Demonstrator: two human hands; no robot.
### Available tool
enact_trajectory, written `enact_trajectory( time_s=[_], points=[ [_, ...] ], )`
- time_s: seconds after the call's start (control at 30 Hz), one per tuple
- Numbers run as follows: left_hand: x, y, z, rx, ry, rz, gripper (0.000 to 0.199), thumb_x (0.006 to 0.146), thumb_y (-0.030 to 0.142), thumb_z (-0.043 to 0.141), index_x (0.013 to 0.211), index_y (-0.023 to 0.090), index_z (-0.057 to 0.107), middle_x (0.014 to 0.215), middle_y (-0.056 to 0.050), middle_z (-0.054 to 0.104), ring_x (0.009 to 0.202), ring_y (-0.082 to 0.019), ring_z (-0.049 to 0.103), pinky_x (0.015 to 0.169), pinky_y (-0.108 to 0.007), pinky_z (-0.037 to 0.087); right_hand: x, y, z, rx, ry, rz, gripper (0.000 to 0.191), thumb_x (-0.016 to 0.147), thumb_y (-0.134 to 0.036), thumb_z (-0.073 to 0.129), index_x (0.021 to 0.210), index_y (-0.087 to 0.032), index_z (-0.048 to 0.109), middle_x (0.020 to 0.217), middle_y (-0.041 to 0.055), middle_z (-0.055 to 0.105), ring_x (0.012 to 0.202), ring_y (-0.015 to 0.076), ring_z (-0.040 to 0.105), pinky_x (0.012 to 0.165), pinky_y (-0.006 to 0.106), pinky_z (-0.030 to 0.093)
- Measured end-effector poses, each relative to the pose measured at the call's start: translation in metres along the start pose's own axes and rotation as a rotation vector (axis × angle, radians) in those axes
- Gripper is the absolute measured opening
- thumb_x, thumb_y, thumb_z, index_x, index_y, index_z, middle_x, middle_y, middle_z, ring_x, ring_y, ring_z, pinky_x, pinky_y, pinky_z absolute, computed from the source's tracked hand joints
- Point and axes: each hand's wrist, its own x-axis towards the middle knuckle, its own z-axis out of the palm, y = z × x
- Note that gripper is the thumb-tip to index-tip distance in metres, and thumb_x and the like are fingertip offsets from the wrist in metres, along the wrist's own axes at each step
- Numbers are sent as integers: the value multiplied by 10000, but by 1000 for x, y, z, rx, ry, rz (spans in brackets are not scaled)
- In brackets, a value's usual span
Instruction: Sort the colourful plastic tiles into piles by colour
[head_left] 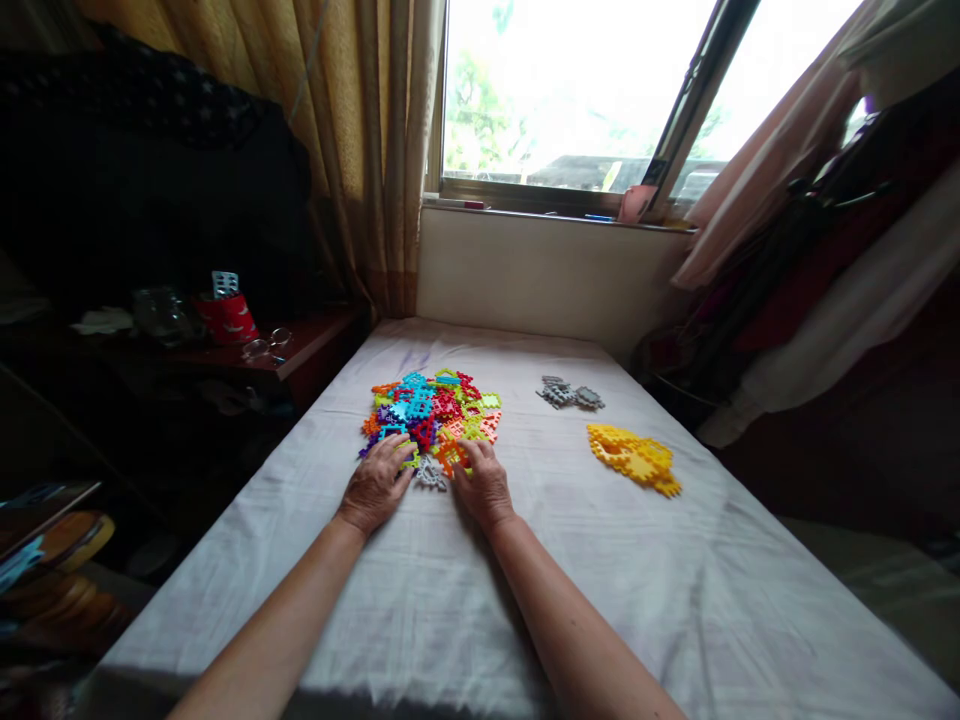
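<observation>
A heaped pile of flat, notched plastic interlocking pieces (415, 402) in blue, red, purple, orange, pink and lime lies on the bed-like surface before me. My left hand (377, 483) rests at its near left edge, fingers apart over the pieces, beside a lime piece (409, 455). At the near right edge, my right hand (484, 485) has thumb and fingers around the side of an orange interlocking piece (451, 457). Between both hands lies a grey interlocking piece (430, 473). The undersides of my fingers are partly hidden.
Yellow interlocking pieces (634, 459) form a group at right, with grey pieces (570, 394) farther back. A pale sheet (600, 600) covers the surface. Left stands a dark red table (315, 345) with a red container (228, 319) and glasses (268, 345). Clothes (817, 300) hang at right.
</observation>
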Motion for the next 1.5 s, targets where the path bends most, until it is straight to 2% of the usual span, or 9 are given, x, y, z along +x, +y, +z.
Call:
enact_trajectory(
  time_s=[0.17,0.3,0.43,0.53,0.77,0.9,1.13,1.27,1.5],
  points=[
    [-1,-1,2,14,38,53,347,900,212,492,1219,209,628,1323,-112,609,1291,-257,528,1093,-481,458,-11,14,-8,178,185,109,291,871,-241,497,1099,-182,668,1000,82,640,727,151,623,737,295,543],
    [-3,-5,6,45,17,82,373,884,188,502,1237,210,619,1332,-109,604,1293,-265,524,1095,-492,461,-15,41,-30,138,316,291,281,829,-261,513,1030,-182,692,931,56,643,741,152,618,751,290,528],
    [-4,-5,7,59,3,106,404,881,178,500,1267,230,605,1357,-98,589,1301,-260,517,1106,-484,454,-9,67,-58,-14,272,465,314,794,-221,520,1036,-158,712,972,83,659,779,174,617,822,319,503],
    [-4,-3,7,40,-33,132,417,880,188,496,1282,235,596,1361,-96,591,1295,-252,526,1100,-468,458,-3,74,-71,-143,224,519,338,818,-236,529,1084,-135,711,1080,145,659,950,234,619,876,350,473],
    [-2,3,2,20,-106,175,401,902,321,519,1280,215,600,1371,-111,595,1296,-266,530,1107,-473,431,11,43,-50,-300,40,307,323,897,-264,541,1192,-222,667,1301,95,634,1209,259,526,1016,402,346],
    [5,-8,-2,7,48,40,373,939,373,475,1251,220,610,1339,-103,619,1263,-256,558,1110,-481,422,15,18,-30,-340,-96,165,339,890,-307,596,1214,-220,644,1294,93,650,1288,281,463,1056,439,287],
    [31,-63,-10,33,312,-184,380,928,409,441,1169,184,632,1226,-139,666,1169,-264,618,1059,-456,468,11,-3,-20,-158,-221,-146,238,904,-317,585,1109,-252,687,1182,40,714,1198,222,541,1037,387,338],
    [34,-81,-5,64,376,-236,389,917,427,444,1131,164,634,1182,-158,682,1128,-269,642,1021,-440,496,23,6,-18,-192,-159,-73,235,902,-257,562,1090,-259,702,1177,34,713,1191,229,543,1026,390,355],
    [29,-80,-3,26,360,-294,362,896,411,492,1145,184,626,1202,-124,686,1128,-252,646,1020,-411,502,43,33,-20,-354,-124,66,185,902,-288,571,1001,-266,726,1252,50,669,1202,244,530,989,391,380]
  ],
)
